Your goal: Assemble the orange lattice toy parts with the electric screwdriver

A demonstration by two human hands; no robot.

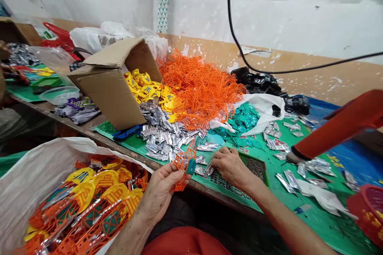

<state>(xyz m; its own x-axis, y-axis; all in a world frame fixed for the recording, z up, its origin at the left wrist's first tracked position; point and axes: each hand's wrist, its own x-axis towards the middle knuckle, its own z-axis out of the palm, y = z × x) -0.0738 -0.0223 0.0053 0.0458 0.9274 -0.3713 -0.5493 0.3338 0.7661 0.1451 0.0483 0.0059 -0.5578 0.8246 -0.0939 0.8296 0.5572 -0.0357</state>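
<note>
The left hand is gripping an orange plastic lattice piece with a teal tab, while the right hand is pinching narrowly at a silver sachet beside a tray of dark granules. A white sack of orange-and-yellow lattices is lying at eight o'clock; a heap of silver sachets is sitting at twelve.
</note>
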